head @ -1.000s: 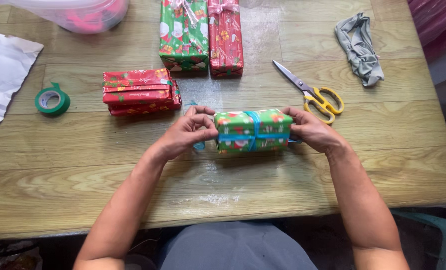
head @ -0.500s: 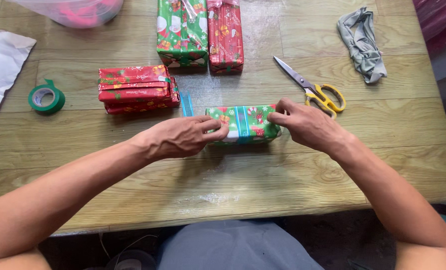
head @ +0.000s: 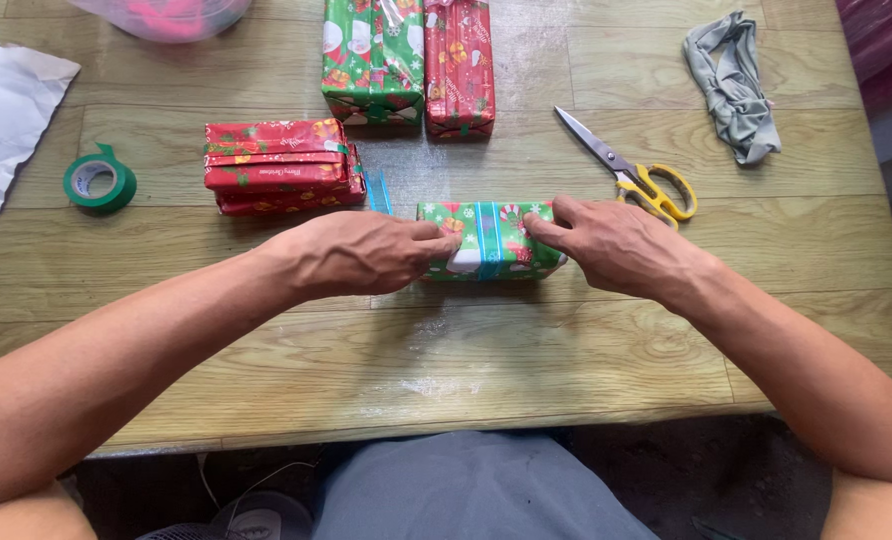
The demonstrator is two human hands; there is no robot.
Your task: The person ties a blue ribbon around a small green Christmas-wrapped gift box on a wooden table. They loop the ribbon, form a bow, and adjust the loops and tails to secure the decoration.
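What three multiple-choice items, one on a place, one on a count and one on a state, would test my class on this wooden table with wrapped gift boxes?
1. Where do the yellow-handled scissors lie?
A. beside the green tape roll
B. beyond the right hand
C. on the grey cloth

2. How many wrapped boxes lie on the wooden table, counting the one being held?
A. two
B. three
C. four

3. How is the small green wrapped box held?
A. by both hands, one at each end
B. by the left hand alone
C. by no hand

Key: 1 B, the scissors lie on the far side of that hand. 2 C, a red box at left, a green and a red one at the far edge, plus the held one. 3 A, fingers touch both ends.
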